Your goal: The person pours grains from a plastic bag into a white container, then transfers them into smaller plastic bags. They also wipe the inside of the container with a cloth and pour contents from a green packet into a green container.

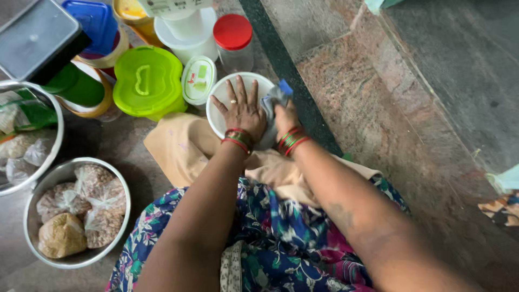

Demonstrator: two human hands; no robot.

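A round white container (223, 93) rests on a beige cloth (178, 146) on the floor in front of me. My left hand (242, 111) lies flat on its top with the fingers spread. My right hand (285, 116) presses a crumpled blue-and-grey rag (275, 97) against the container's right side. Red and green bangles circle both wrists. My lap, in a blue floral fabric (270, 227), fills the lower middle.
Beyond the container stand a lime green lidded box (147, 81), a red-capped clear jar (233, 40), a small white tub (198, 80) and several other plastic containers. Two steel bowls (32, 213) of bagged grains sit at left. A stone step (432, 70) rises at right.
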